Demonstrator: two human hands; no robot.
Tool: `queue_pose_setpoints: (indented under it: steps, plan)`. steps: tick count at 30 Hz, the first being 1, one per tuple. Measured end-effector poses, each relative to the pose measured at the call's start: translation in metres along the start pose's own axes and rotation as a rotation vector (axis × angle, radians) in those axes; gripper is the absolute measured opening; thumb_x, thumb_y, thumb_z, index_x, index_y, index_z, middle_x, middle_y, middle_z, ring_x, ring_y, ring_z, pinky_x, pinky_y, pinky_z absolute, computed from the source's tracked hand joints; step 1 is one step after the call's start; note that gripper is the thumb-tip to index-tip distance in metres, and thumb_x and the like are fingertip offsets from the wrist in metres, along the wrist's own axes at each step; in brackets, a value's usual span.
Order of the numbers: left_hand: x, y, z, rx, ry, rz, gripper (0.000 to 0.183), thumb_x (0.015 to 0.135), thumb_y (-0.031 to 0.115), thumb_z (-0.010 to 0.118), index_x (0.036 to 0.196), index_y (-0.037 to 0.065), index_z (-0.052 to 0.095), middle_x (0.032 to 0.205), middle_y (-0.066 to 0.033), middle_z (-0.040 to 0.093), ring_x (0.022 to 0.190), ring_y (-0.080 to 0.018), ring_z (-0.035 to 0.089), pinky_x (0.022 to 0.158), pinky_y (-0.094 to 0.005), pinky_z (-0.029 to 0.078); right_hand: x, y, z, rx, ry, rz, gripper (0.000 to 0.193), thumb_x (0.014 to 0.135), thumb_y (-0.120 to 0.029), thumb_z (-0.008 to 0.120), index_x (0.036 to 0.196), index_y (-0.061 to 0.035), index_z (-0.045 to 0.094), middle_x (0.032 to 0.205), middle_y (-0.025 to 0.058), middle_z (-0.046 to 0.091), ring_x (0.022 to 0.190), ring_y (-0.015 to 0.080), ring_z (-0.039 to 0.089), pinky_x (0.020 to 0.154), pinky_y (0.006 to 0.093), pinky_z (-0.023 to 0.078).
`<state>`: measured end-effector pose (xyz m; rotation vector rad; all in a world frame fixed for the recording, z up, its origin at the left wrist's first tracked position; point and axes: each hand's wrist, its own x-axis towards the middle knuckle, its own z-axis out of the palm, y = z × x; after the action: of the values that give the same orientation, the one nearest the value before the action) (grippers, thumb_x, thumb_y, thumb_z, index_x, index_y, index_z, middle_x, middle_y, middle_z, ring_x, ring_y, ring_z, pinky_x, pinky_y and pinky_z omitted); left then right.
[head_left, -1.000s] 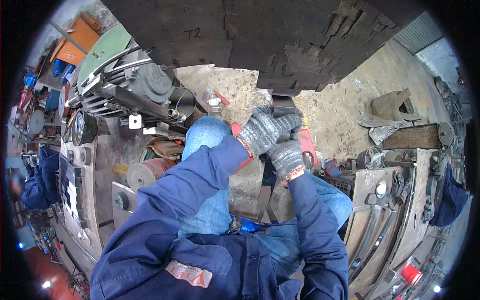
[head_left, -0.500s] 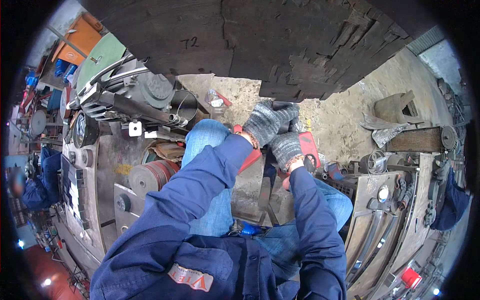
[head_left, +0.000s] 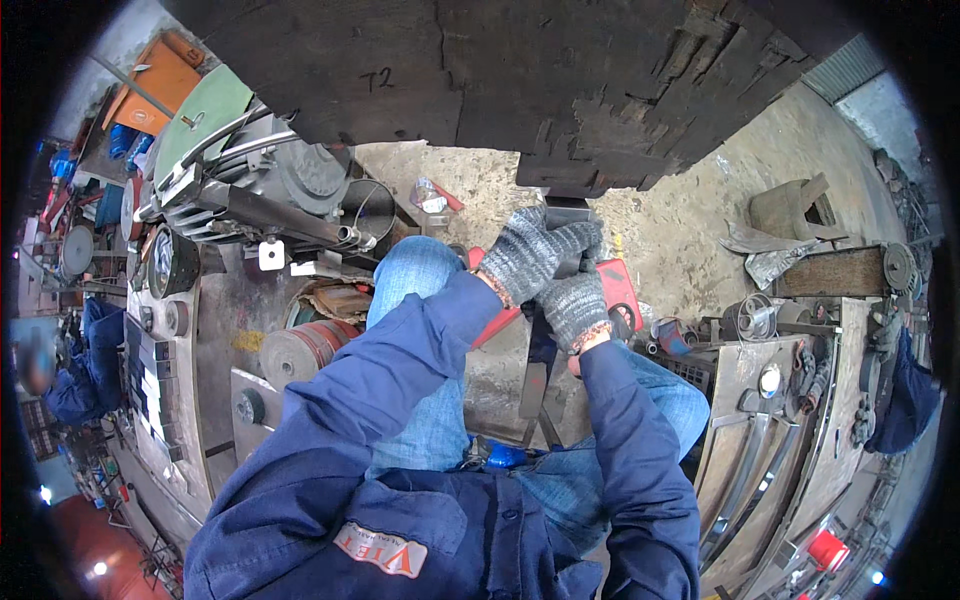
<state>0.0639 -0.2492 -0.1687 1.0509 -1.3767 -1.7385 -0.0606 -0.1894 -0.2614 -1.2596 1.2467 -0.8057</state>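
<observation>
Both hands wear grey knitted gloves and meet between my knees. My left hand [head_left: 528, 255] is closed over a dark, flat-ended metal piece [head_left: 568, 214], which sticks out past the fingers on the far side. Just nearer and to the right, my right hand [head_left: 575, 308] is closed at the near part of the same piece, its fingertips partly hidden by the left hand. Below the hands is a red machine body [head_left: 620, 292], showing on both sides of them. A dark, splintered board [head_left: 470, 90] hangs across the far side, close beyond the metal piece.
At left stand a motor-like machine [head_left: 295, 180] and a stack of grinding discs [head_left: 300, 355]. Benches [head_left: 185, 400] flank me; the right one [head_left: 760, 420] carries curved metal strips [head_left: 740, 480] and gloves [head_left: 812, 375]. A container [head_left: 795, 215] stands on the floor at far right.
The hands have shifted very slightly, and more of the dark metal piece shows beyond and between the fingers. Both hands still grip it. The view has tilted a little.
</observation>
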Motion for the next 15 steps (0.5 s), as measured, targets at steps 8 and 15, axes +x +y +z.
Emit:
queue_pose_setpoints:
  steps: [8, 15]
  plan:
    - [0.022, -0.005, 0.002, 0.037, 0.038, -0.029, 0.029, 0.096, 0.021, 0.073, 0.118, 0.002, 0.075, 0.106, -0.0059, 0.077, 0.096, -0.0123, 0.069, 0.086, -0.0291, 0.056, 0.01, -0.008, -0.013, -1.134, 0.141, -0.389, 0.052, 0.096, -0.027, 0.066, 0.144, -0.0136, 0.055, 0.131, 0.0065, 0.07, 0.121, 0.0249, 0.065, 0.122, 0.0404, 0.032]
    - [0.013, -0.002, 0.0, -0.049, 0.033, -0.063, 0.028, 0.097, 0.019, 0.072, 0.119, 0.002, 0.075, 0.108, -0.0064, 0.077, 0.097, -0.014, 0.07, 0.087, -0.031, 0.056, 0.002, -0.053, -0.008, -0.809, -0.057, 0.14, 0.045, 0.095, -0.026, 0.067, 0.137, -0.0142, 0.058, 0.12, 0.0024, 0.074, 0.115, 0.0226, 0.067, 0.119, 0.0412, 0.035]
